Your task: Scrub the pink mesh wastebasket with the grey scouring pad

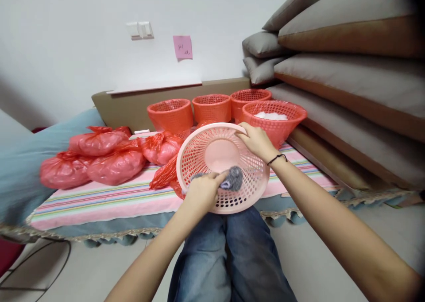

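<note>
Counts off my feed: 4 orange-red baskets (170, 114) in the back row, one with white stuff in it. 1 pink basket (222, 151), 1 grey bundle (234, 178) inside it. Red filled bags (116, 164): 4 clear, a 5th partly hidden behind the pink basket. 1 sticky note (182, 47), 2 wall switches (139, 29). 2 hands: left hand (202, 191), right hand (257, 140). Grey cushions (332, 71): can't get an exact count.

Soft, even light for you, brightest on the wall (83, 49) at eleven o'clock; basket (219, 153) crisp, edges bow, one o'clock corner dark.
</note>
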The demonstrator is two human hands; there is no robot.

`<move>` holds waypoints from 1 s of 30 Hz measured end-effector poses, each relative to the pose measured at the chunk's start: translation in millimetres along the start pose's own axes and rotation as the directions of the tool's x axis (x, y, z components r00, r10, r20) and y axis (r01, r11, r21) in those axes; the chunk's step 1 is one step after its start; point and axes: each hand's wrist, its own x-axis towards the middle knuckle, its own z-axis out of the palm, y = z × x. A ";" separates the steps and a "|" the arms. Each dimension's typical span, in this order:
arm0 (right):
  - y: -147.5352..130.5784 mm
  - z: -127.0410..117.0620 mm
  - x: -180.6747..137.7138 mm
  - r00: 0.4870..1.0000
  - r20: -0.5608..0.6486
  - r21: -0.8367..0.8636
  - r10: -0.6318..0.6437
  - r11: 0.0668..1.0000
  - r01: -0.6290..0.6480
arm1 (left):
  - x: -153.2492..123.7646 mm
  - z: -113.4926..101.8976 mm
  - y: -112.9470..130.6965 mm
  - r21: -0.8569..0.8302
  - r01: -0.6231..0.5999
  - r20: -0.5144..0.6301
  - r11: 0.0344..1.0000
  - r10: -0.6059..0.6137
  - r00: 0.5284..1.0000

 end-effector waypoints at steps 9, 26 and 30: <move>-18.9 16.9 -33.0 0.994 -0.096 0.098 0.045 0.995 -0.036 | 115.4 42.8 -42.3 0.149 0.133 -0.153 0.980 -0.110 0.982; -24.2 44.7 -26.7 0.996 -0.035 0.000 0.085 0.996 -0.085 | 133.8 146.2 -81.1 0.058 0.205 0.270 0.977 -0.213 0.939; -27.2 45.5 -23.0 0.995 -0.064 -0.009 0.081 0.997 -0.082 | 134.8 145.2 -81.7 0.033 0.185 0.284 0.982 -0.186 0.940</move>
